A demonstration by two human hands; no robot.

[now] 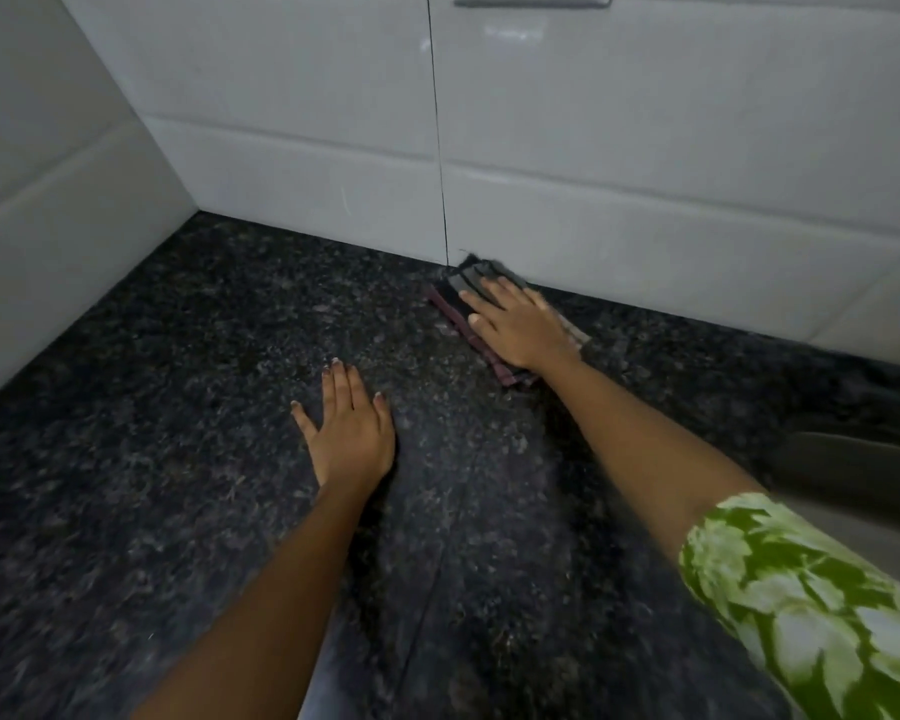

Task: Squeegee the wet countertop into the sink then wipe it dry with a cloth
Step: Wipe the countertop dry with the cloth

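Observation:
A dark speckled granite countertop (178, 433) fills the view. My right hand (520, 324) lies flat on a folded dark cloth (471, 280) with a maroon edge, pressing it onto the counter right against the back wall. The cloth's far end shows grey stripes beyond my fingertips. My left hand (352, 428) rests palm down on the bare counter, fingers spread, nearer to me and to the left of the cloth, holding nothing. No squeegee is in view.
White tiled walls (645, 174) meet in a corner at the back left. A thin black cord (440, 148) hangs down the back wall to the cloth. The rim of a sink (853, 459) shows at the right edge.

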